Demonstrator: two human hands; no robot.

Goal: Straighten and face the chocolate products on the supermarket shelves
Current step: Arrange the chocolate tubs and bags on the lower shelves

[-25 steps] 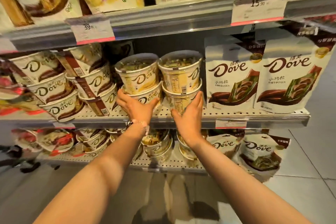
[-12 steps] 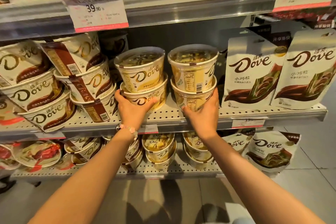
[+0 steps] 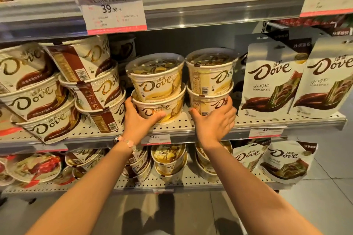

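On the middle shelf (image 3: 191,127) I see my left hand (image 3: 138,120) with fingers wrapped around the bottom tub of the left yellow stack (image 3: 158,109), and my right hand (image 3: 214,120) cupping the right stack's bottom tub (image 3: 208,101).

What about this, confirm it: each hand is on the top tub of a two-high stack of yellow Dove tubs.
Wrong in one respect: the head view shows the left hand and right hand on the bottom tubs of the stacks, not the top ones.
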